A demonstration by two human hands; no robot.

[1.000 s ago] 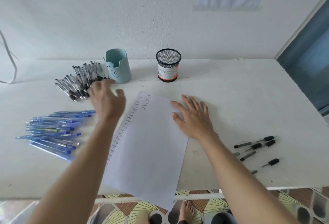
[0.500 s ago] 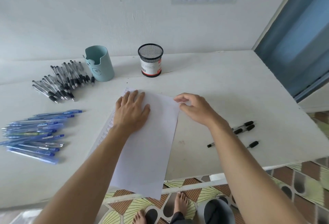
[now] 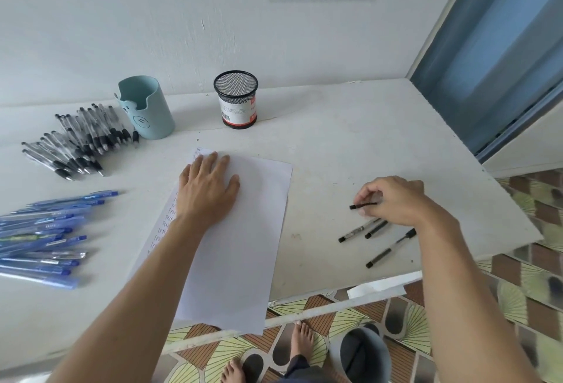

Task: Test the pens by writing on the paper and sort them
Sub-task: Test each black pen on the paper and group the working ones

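White table (image 3: 335, 145) | left hand (image 3: 207, 187) flat on paper (image 3: 243, 245), writing blurred | right hand (image 3: 393, 200) pinches black pen (image 3: 359, 206)

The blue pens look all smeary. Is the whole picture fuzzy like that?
Head view: the blue plastic pens blur near the left edge; head view, middle: the black wire-mesh cup looks sharp; light is soft, shadows faint.

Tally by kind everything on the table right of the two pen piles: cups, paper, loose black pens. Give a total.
Cups: 2, the teal cup and the mesh cup
Paper: 1 sheet
Black pens: 4 in view, 1 held pen pinched in the right hand and 3 lying pens below it
Total: 7
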